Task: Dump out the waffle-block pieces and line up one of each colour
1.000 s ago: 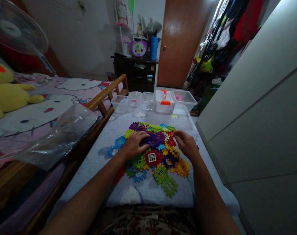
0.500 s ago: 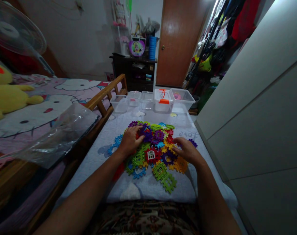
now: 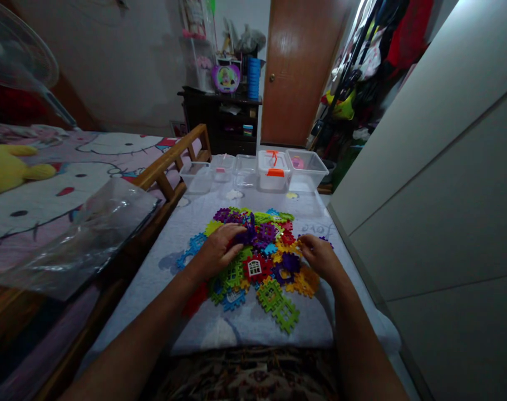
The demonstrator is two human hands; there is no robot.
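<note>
While both hands rest on it, pile of coloured tiles (image 3: 257, 256) lies mid grey mat (image 3: 236, 328). Left hand (image 3: 213, 253), grip closed on purple tile (image 3: 248, 234). Right hand (image 3: 320, 257), fingers curled at pile's right edge; grip state unclear.

- A home bedroom: cartoon-print bed (image 3: 69, 167) and yellow plush toy (image 3: 6, 167) at left.
- Wooden door (image 3: 299, 72) far; hanging clothes (image 3: 370, 50) far right.

Grey mattress (image 3: 245, 326) — toy tiles (image 3: 257, 262) (heaped), clear boxes (image 3: 253, 170).
</note>
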